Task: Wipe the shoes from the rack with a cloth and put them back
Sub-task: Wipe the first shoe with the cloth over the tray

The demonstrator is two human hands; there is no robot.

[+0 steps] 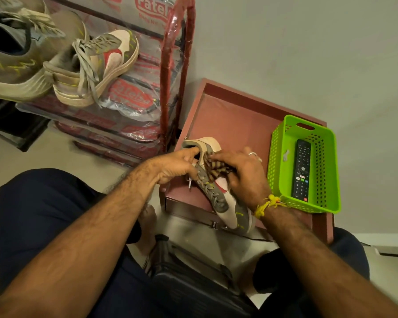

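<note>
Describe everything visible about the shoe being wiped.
The shoe is a grey and cream lace-up sneaker with a red side patch and yellow-green marks near its toe. It lies tilted over the maroon table's front edge, toe toward the person. The left hand holds its heel opening; the right hand presses a striped cloth against its side.

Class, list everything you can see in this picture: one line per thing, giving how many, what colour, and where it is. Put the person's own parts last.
shoe being wiped: 1, grey, white and red, on the low table, held by both hands
cloth: 1, brown striped, pressed on that shoe
shoes on rack: at least 2, beige and grey, top shelf
shoe rack: 1, red frame in printed plastic wrap, left of the table
low table: 1, reddish brown, against the wall
basket: 1, green, on the table's right side
remote: 1, black, inside the basket
left hand: grips the shoe's collar
right hand: holds the cloth; yellow wrist thread
</note>
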